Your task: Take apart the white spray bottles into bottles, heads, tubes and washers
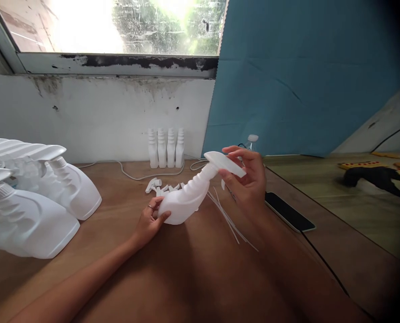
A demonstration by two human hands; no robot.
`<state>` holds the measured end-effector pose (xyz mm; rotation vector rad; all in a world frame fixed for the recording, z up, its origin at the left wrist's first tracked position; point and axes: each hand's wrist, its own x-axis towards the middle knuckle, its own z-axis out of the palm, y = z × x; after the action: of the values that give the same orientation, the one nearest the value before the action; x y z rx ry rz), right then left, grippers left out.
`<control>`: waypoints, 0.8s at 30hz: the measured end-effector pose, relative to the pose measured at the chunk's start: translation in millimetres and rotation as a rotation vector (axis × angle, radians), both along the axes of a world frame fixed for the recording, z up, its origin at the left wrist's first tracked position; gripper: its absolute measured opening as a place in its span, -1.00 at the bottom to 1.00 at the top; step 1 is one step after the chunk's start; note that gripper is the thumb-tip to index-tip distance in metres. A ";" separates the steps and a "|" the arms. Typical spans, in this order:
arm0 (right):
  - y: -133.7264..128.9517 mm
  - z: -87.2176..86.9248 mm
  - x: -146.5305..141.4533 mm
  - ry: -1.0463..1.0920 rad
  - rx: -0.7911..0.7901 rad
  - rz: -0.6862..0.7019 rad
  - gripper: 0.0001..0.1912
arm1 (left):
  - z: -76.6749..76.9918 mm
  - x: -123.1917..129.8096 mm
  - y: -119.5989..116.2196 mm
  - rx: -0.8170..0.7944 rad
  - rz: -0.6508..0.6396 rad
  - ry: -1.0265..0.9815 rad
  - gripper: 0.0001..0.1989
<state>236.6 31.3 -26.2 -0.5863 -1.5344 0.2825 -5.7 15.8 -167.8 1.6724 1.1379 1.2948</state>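
Observation:
A white plastic spray bottle (186, 202) is held tilted above the table, its neck pointing up and to the right. My left hand (152, 220) is closed around the base of the bottle, the thumb in front. My right hand (247, 175) grips the white trigger spray head (225, 164) on the bottle's neck between thumb and fingers. Whether the head is screwed tight cannot be made out. Behind the bottle lie several small white trigger parts (153, 185), partly hidden by it. Thin white tubes (228, 220) rest on the table just right of the bottle.
Large white spray bottles (41, 220) lie stacked on the left of the wooden table (126, 273). Several small white bottles (166, 148) stand by the wall, with a grey cable (132, 177) before them. A phone (289, 211) and a clear bottle (252, 142) are on the right.

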 end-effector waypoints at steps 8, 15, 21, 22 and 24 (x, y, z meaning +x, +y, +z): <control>-1.0 20.0 -15.4 -0.233 -0.007 0.178 -0.77 | 3.3 7.8 -12.1 0.006 -0.114 0.085 -0.50; -5.8 21.0 -21.5 -0.384 -0.070 0.383 -0.61 | 5.9 7.4 -11.4 0.069 -0.110 0.163 -0.47; -9.8 25.4 -20.9 -0.400 -0.077 0.402 -0.63 | 70.8 9.9 -12.0 0.528 -0.016 0.289 -0.36; -11.1 25.6 -22.8 -0.396 -0.073 0.392 -0.63 | 87.3 13.7 -13.6 0.592 0.029 0.286 -0.33; -12.9 24.5 -27.7 -0.372 -0.060 0.355 -0.61 | 118.9 23.3 -17.1 0.690 0.105 0.324 -0.24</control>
<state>208.9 18.4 -1.7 -0.4238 -1.9981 0.5129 17.6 -1.4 -49.0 2.4187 1.0247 1.6447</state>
